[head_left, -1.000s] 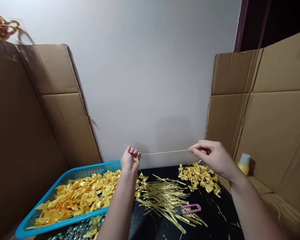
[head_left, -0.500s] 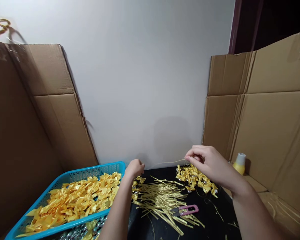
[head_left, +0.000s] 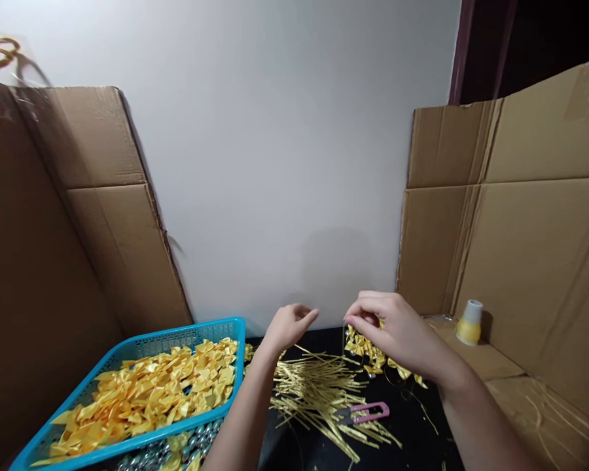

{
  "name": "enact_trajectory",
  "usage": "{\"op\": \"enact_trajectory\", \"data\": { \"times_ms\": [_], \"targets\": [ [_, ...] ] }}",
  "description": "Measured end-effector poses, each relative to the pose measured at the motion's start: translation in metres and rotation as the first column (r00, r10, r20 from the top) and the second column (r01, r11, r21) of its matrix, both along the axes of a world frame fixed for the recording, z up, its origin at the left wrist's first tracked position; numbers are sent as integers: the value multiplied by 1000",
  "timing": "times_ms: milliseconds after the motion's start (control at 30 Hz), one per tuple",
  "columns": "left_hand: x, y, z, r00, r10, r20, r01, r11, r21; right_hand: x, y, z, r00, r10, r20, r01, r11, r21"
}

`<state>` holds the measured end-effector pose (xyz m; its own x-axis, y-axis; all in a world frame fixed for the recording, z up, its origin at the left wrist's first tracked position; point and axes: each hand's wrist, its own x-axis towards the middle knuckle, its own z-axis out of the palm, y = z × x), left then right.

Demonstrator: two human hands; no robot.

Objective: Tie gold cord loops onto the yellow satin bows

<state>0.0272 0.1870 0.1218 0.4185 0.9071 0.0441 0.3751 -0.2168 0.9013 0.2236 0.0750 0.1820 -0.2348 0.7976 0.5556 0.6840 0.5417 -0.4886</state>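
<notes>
The right hand [head_left: 390, 322] pinches a thin thread [head_left: 344, 337] between thumb and forefinger, the tips looking pressed together and the other fingers curled in behind them. The thread is hard to make out, but a length of it hangs from that pinch over the far part of the black worktop [head_left: 407, 441], in front of the beaded bows [head_left: 366, 347] heaped towards the far right corner. The left hand [head_left: 287, 328] is held near it, well inside the far edge's two corners, its fingers loosely bent and its thumb stretched towards the right hand; nothing shows in its grasp, and whether its tips meet cannot be told. Below both hands, gold strips [head_left: 317, 379] lie in a loose pile at the middle of the worktop, with pink-handled snips [head_left: 370, 412] resting across its right side. By the left edge is a blue basket [head_left: 142, 433] of yellow bows [head_left: 177, 373], and off the right edge a yellow spool [head_left: 470, 325] stands on cardboard. The step in hand appears to be handling the thread; the next move would call for a steady right pinch and a careful left grip on so fine a strand.
</notes>
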Motion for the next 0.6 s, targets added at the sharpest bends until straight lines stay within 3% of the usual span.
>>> {"op": "enact_trajectory", "data": {
  "times_ms": [100,200,267,433,600],
  "targets": [
    [9,-29,25,961,-235,145,227,971,71,-3,3,-1,998,27,-48,-25,999,47],
    [18,-50,37,870,-361,336,349,932,97,-2,6,-1,993,24,-114,-13,995,99],
    [22,-53,37,827,-348,441,335,936,109,-2,8,-2,989,18,-146,1,992,125],
    [25,-39,28,776,-201,597,172,979,106,-2,16,-7,980,-4,-200,44,980,195],
    [33,-36,24,791,-117,601,41,990,138,-4,23,-12,996,-38,-82,61,953,297]
  ]
}}
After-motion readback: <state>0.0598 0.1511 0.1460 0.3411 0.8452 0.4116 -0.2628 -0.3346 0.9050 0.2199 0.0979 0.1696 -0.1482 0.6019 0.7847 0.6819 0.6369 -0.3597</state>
